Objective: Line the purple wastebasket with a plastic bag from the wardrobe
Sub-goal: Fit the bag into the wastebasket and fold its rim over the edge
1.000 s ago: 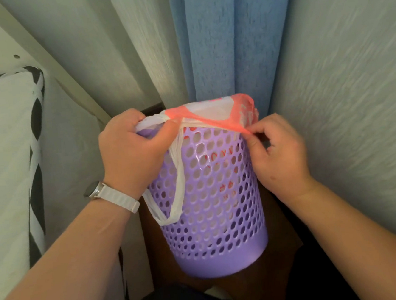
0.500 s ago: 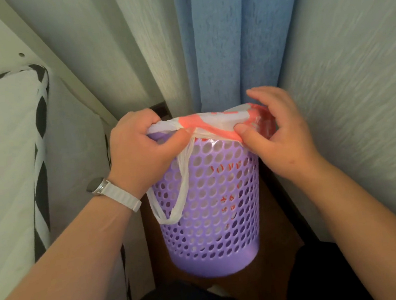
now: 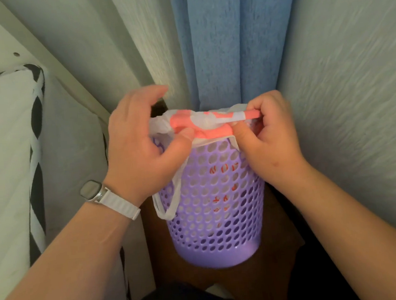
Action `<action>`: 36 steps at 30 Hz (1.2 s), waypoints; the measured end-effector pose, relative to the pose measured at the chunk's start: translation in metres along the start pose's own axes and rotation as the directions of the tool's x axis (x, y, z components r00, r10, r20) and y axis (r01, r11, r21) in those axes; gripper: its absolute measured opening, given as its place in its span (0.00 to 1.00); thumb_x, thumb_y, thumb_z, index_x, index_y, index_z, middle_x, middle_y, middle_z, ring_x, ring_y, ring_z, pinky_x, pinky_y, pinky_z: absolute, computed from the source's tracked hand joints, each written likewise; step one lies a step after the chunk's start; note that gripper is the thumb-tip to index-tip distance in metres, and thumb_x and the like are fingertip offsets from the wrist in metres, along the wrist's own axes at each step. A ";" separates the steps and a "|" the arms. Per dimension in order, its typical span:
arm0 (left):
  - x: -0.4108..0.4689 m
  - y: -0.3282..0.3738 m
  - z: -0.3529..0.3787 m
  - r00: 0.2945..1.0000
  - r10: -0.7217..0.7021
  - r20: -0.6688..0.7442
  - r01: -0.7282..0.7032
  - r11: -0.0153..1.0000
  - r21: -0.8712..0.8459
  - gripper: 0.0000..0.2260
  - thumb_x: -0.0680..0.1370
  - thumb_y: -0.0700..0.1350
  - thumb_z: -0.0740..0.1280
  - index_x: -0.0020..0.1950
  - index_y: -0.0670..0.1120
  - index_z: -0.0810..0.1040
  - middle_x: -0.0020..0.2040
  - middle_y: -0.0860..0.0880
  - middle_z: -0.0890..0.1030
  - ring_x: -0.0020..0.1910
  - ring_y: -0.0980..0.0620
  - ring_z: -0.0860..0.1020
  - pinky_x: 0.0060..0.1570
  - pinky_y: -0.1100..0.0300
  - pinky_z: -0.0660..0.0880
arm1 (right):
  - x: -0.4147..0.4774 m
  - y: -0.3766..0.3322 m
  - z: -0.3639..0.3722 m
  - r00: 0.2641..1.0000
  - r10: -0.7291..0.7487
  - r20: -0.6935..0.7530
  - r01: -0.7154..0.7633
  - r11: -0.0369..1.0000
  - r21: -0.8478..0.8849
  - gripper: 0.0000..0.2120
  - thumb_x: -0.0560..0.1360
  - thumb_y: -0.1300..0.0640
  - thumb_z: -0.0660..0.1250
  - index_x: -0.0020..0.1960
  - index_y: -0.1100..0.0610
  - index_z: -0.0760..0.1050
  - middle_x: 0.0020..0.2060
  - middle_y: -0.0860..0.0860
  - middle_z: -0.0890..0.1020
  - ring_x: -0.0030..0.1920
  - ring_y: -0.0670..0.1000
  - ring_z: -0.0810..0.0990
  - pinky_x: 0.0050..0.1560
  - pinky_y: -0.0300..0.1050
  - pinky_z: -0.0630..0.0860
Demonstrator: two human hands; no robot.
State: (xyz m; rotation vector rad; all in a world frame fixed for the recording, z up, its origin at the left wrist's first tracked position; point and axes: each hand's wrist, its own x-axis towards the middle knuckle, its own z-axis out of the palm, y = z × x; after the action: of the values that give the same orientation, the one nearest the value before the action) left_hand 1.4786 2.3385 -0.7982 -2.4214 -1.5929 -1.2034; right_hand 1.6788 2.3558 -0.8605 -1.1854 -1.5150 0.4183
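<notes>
A purple wastebasket (image 3: 218, 210) with round holes stands upright on a dark brown floor in a narrow corner. A white and coral plastic bag (image 3: 204, 123) sits inside it, its top edge folded over the rim. My left hand (image 3: 139, 152) pinches the bag's edge at the rim's left front, with the index finger raised. On the right front of the rim, my right hand (image 3: 270, 138) grips the bag's edge. One white bag handle (image 3: 170, 200) hangs down the basket's left outer side. Red print shows through the holes.
A blue curtain (image 3: 230, 39) hangs directly behind the basket. A textured pale wall (image 3: 354, 88) closes in on the right. On the left is a white mattress or cushion (image 3: 1, 155) with black and white trim and a white frame board (image 3: 48, 67).
My right hand came forward from over the rim's far right and now grips the bag at the right front. The left hand moved up along the left rim, its index finger lifted.
</notes>
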 end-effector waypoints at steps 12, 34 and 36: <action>-0.006 -0.008 0.009 0.993 0.034 0.116 -0.051 0.988 0.148 0.16 0.78 0.53 0.62 0.39 0.42 0.77 0.34 0.47 0.77 0.34 0.46 0.75 0.35 0.48 0.72 | -0.005 -0.011 0.001 0.992 0.015 0.123 -0.010 0.999 -0.044 0.13 0.71 0.43 0.67 0.46 0.52 0.73 0.43 0.49 0.74 0.47 0.53 0.72 0.49 0.45 0.67; -0.004 -0.006 0.005 0.966 0.044 0.257 -0.015 0.994 -0.113 0.08 0.78 0.44 0.65 0.53 0.44 0.81 0.47 0.51 0.82 0.46 0.55 0.79 0.48 0.60 0.75 | -0.005 -0.002 -0.004 0.982 -0.091 0.168 0.117 0.981 -0.154 0.17 0.75 0.40 0.64 0.41 0.54 0.72 0.37 0.47 0.70 0.40 0.54 0.70 0.41 0.57 0.70; -0.005 -0.008 0.007 0.972 0.008 0.235 0.008 0.998 -0.067 0.09 0.77 0.46 0.64 0.51 0.44 0.81 0.45 0.51 0.82 0.44 0.55 0.78 0.46 0.61 0.74 | -0.006 -0.002 -0.003 0.983 -0.071 0.167 0.097 0.983 -0.153 0.18 0.75 0.39 0.64 0.41 0.55 0.72 0.36 0.47 0.70 0.40 0.53 0.70 0.41 0.56 0.70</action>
State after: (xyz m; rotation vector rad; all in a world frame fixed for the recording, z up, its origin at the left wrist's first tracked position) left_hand 1.4752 2.3416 -0.8092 -2.6947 -1.6316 -1.0186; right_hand 1.6800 2.3484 -0.8612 -1.2307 -1.7594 0.3468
